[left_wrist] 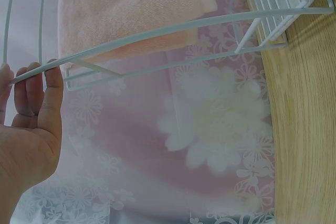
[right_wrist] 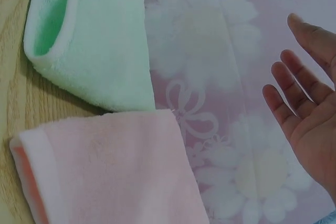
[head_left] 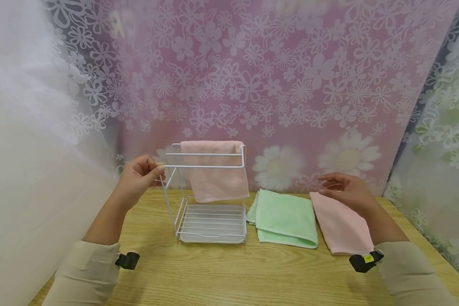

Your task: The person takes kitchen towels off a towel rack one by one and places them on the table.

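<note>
A white wire rack (head_left: 206,166) stands up straight on the wood counter (head_left: 214,276). The left hand (head_left: 137,176) pinches the rack at its top left corner, so that grip is on a thin bar. The left wrist view cuts off part of this hand and the top of the rack. The right hand (head_left: 346,191) has a loose grip with nothing in it, near a flat pink towel (head_left: 340,223) on the counter. The right arm hides a bit of that towel's right side. The right wrist view cuts off this hand, the flat pink towel and a folded green towel (head_left: 284,214).

A hanging pink towel (head_left: 218,185) goes over the rack's back bar. Two bars cross in front of it, and its back part is hidden.

The rack's top bars run left to right. The hanging towel points down; I can't tell which way it is longer. The flat pink towel's long way slants from far left to near right. The green towel lies just left of it.
</note>
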Demonstrator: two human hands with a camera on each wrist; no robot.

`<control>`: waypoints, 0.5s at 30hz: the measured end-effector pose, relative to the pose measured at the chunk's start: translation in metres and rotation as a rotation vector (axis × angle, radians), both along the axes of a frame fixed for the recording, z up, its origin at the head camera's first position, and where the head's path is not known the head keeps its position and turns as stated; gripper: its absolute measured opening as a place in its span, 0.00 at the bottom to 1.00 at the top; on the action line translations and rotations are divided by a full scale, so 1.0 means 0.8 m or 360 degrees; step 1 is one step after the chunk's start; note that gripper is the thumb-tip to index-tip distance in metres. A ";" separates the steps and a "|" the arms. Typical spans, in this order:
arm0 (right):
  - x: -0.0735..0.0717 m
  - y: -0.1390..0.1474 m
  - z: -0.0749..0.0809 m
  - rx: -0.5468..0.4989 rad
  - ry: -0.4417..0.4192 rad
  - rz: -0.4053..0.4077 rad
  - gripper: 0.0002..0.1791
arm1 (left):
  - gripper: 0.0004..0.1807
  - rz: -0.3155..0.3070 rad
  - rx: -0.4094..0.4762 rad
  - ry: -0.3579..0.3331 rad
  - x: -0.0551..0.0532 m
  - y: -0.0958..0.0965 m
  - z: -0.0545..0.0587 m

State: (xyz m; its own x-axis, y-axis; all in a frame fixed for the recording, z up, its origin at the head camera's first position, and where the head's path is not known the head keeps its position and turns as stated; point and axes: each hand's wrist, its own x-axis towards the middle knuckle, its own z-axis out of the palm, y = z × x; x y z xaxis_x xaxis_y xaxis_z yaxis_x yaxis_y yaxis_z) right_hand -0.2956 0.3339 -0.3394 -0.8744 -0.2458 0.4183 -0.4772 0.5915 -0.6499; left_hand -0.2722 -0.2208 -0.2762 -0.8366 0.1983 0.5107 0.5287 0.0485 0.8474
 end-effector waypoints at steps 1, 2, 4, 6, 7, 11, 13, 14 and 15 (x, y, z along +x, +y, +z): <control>0.000 -0.002 0.001 0.0006 -0.0002 0.0004 0.22 | 0.08 0.0001 -0.0001 0.0000 0.000 0.000 0.000; 0.000 -0.004 0.002 0.0007 0.0003 0.0013 0.22 | 0.08 0.0002 -0.0002 0.0000 0.000 0.000 0.000; 0.001 -0.008 0.003 0.0003 0.0001 0.0036 0.23 | 0.08 0.0001 -0.0002 0.0000 0.000 0.000 0.000; 0.001 -0.011 0.005 -0.0002 -0.0008 0.0060 0.23 | 0.08 0.0003 -0.0005 -0.0001 0.000 0.000 0.001; 0.002 -0.013 0.005 -0.0002 -0.0010 0.0068 0.24 | 0.08 0.0004 -0.0007 -0.0003 0.001 0.000 0.001; 0.003 -0.020 0.008 0.0000 -0.0030 0.0090 0.23 | 0.08 0.0010 -0.0018 -0.0007 0.001 -0.001 0.001; 0.004 -0.023 0.009 0.0008 -0.0039 0.0091 0.23 | 0.09 0.0008 -0.0019 -0.0009 0.000 -0.001 0.001; 0.004 -0.025 0.009 0.0015 -0.0041 0.0091 0.23 | 0.09 0.0005 -0.0018 -0.0008 0.000 -0.001 0.001; 0.004 -0.026 0.009 0.0018 -0.0044 0.0094 0.23 | 0.09 0.0001 -0.0016 -0.0008 0.000 -0.001 0.001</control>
